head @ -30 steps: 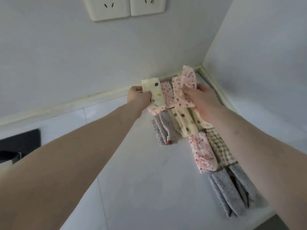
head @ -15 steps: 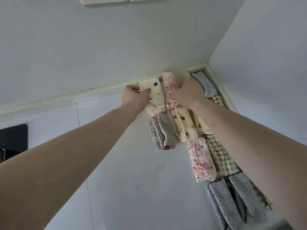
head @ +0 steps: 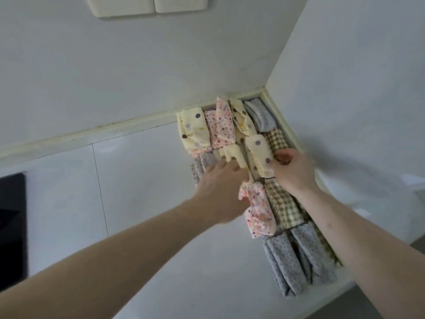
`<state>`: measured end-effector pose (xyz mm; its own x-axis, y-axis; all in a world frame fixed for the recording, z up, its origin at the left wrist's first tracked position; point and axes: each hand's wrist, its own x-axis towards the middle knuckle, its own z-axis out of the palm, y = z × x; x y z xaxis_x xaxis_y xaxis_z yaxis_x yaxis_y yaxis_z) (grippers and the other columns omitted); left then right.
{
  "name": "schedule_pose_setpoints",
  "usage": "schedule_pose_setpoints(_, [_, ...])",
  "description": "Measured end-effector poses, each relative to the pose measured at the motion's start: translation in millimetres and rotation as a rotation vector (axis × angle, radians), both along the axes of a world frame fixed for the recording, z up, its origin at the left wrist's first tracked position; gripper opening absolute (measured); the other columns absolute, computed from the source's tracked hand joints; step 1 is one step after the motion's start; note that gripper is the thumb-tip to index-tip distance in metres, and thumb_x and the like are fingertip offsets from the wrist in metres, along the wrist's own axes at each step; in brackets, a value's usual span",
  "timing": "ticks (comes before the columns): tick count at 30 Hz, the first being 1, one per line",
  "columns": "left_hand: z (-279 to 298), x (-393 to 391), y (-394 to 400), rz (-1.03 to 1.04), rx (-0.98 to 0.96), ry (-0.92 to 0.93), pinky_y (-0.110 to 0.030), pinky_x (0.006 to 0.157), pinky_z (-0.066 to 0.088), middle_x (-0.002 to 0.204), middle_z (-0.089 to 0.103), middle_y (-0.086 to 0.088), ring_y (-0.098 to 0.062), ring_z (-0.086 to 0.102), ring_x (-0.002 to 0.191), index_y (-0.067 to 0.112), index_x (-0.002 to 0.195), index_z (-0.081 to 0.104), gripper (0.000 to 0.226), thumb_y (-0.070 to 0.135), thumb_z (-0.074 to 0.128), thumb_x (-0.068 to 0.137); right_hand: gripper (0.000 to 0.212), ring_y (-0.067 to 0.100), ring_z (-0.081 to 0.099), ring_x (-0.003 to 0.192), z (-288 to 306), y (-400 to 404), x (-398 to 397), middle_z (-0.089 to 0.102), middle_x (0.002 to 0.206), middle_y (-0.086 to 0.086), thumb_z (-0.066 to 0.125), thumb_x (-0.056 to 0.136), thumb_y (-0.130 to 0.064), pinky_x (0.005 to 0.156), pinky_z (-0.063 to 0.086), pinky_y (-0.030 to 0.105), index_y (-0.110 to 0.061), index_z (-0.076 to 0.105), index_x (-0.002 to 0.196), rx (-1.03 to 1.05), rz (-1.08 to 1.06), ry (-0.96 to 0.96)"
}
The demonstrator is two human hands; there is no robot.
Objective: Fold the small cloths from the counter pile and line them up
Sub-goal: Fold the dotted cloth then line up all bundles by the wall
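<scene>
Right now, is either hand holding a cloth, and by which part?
The right hand pinches the yellow dotted cloth at its near end. The left hand lies flat, gripping nothing.

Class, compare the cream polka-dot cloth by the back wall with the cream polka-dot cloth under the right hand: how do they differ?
The back-wall cloth lies untouched against the wall strip; the nearer cloth is held at its end by the right hand. The back-wall cloth heads the leftmost column; the nearer one lies further right. Both are folded, cream and dotted.

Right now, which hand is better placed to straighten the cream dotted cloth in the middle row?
Right. The right hand already pinches the near end of the cream dotted cloth. The left hand is blurred and lies beside it, over the neighbouring rolls.
</scene>
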<state>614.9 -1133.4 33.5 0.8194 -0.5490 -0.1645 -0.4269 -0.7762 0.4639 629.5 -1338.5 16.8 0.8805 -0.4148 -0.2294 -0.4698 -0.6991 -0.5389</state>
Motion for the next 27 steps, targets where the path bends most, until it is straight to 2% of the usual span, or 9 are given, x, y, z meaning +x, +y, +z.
schedule_pose_setpoints(3, [-3, -16, -25, 0.019, 0.137, 0.051, -0.040, 0.092, 0.048, 0.104, 0.062, 0.004, -0.024, 0.059, 0.104, 0.026, 0.109, 0.058, 0.038, 0.059, 0.058, 0.091, 0.044, 0.024, 0.066, 0.112, -7, -6, -5, 0.072, 0.122, 0.002, 0.069, 0.093, -0.041, 0.096, 0.048, 0.032, -0.014, 0.067, 0.128, 0.009, -0.012, 0.020])
schedule_pose_setpoints(5, [-5, -23, -38, 0.102, 0.210, 0.103, -0.035, 0.071, 0.044, 0.080, 0.053, 0.005, -0.024, 0.058, 0.083, 0.022, 0.096, 0.048, 0.042, 0.064, 0.053, 0.094, 0.044, 0.020, 0.066, 0.102, -9, -5, -4, 0.072, 0.115, -0.001, 0.069, 0.092, -0.043, 0.086, 0.046, 0.028, -0.016, 0.066, 0.126, 0.017, -0.025, 0.014])
schedule_pose_setpoints(7, [-9, -27, -47, 0.188, 0.196, 0.171, -0.033, 0.064, 0.039, 0.076, 0.046, 0.006, -0.023, 0.053, 0.076, 0.021, 0.095, 0.042, 0.044, 0.064, 0.054, 0.095, 0.039, 0.014, 0.060, 0.087, -7, -2, -3, 0.067, 0.101, -0.005, 0.071, 0.090, -0.044, 0.078, 0.043, 0.027, -0.019, 0.067, 0.120, 0.010, 0.009, 0.045])
schedule_pose_setpoints(12, [-28, -39, -65, 0.525, -0.008, 0.331, -0.037, 0.065, 0.047, 0.089, 0.057, 0.002, -0.025, 0.061, 0.084, 0.020, 0.102, 0.042, 0.031, 0.032, 0.067, 0.088, 0.015, 0.011, 0.057, 0.074, -3, -2, 0, 0.063, 0.082, -0.009, 0.077, 0.080, -0.033, 0.069, 0.043, 0.029, -0.027, 0.063, 0.080, 0.044, -0.005, 0.142])
schedule_pose_setpoints(15, [-22, -50, -63, 0.628, -0.181, 0.374, -0.039, 0.063, 0.053, 0.088, 0.062, 0.003, -0.024, 0.063, 0.080, 0.024, 0.097, 0.046, 0.026, 0.026, 0.065, 0.079, 0.018, 0.017, 0.059, 0.075, 1, -5, -2, 0.064, 0.079, -0.004, 0.072, 0.077, -0.029, 0.064, 0.044, 0.030, -0.015, 0.062, 0.080, 0.240, -0.158, 0.064])
schedule_pose_setpoints(18, [5, -52, -45, 0.679, -0.391, 0.325, -0.038, 0.061, 0.054, 0.082, 0.062, 0.010, -0.017, 0.062, 0.076, 0.028, 0.089, 0.049, 0.027, 0.034, 0.072, 0.077, 0.019, 0.024, 0.063, 0.077, 14, -6, -5, 0.065, 0.081, 0.004, 0.073, 0.074, -0.027, 0.071, 0.052, 0.036, -0.016, 0.061, 0.082, 0.506, -0.289, -0.070])
schedule_pose_setpoints(21, [30, -28, -12, 0.837, -0.632, 0.270, -0.035, 0.063, 0.052, 0.082, 0.060, 0.008, -0.015, 0.061, 0.076, 0.024, 0.092, 0.051, 0.027, 0.030, 0.075, 0.082, 0.022, 0.024, 0.072, 0.082, 27, 3, 0, 0.072, 0.095, 0.007, 0.077, 0.078, -0.019, 0.068, 0.058, 0.034, -0.017, 0.063, 0.095, 0.722, -0.250, -0.107])
schedule_pose_setpoints(24, [19, 5, 18, 0.973, -0.636, 0.260, -0.029, 0.063, 0.048, 0.091, 0.059, 0.010, -0.012, 0.060, 0.080, 0.022, 0.100, 0.051, 0.026, 0.027, 0.072, 0.087, 0.033, 0.019, 0.071, 0.090, 25, 23, 10, 0.070, 0.105, 0.003, 0.079, 0.081, -0.012, 0.064, 0.056, 0.030, -0.017, 0.062, 0.109, 0.723, -0.152, -0.038])
schedule_pose_setpoints(27, [-18, 18, 32, 0.979, -0.494, 0.289, -0.037, 0.075, 0.052, 0.090, 0.055, 0.009, -0.021, 0.060, 0.087, 0.018, 0.103, 0.051, 0.026, 0.025, 0.071, 0.090, 0.045, 0.022, 0.069, 0.098, 6, 40, 12, 0.068, 0.112, 0.003, 0.081, 0.078, -0.017, 0.079, 0.060, 0.038, -0.018, 0.060, 0.118, 0.572, -0.050, 0.127])
